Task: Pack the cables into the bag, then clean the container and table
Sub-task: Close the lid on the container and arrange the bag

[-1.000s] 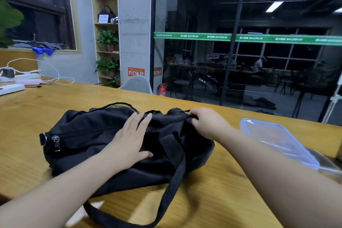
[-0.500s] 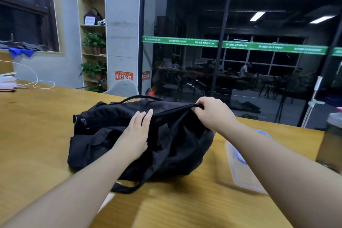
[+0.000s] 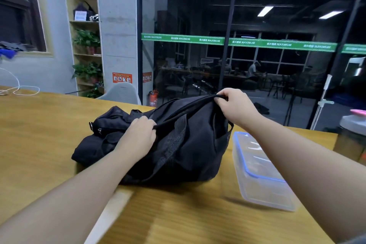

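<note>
A black fabric bag (image 3: 190,144) lies on the wooden table (image 3: 39,134), its right end raised. My right hand (image 3: 232,105) pinches the top edge of the bag at that raised end. My left hand (image 3: 139,136) grips the fabric along the zipper line near the bag's middle. A clear plastic container (image 3: 259,172) with a blue-rimmed lid sits on the table just right of the bag, partly under my right forearm. No cables show outside the bag near my hands.
A dark bottle (image 3: 352,138) with a pink-topped lid stands at the table's far right. A white cable (image 3: 17,90) lies at the far left edge. A grey chair (image 3: 120,93) stands behind the table, with a glass wall beyond it.
My right hand has lifted the bag's right end higher. My left hand went from lying flat on the bag to gripping its fabric. The view has swung left, so the container shows more fully.
</note>
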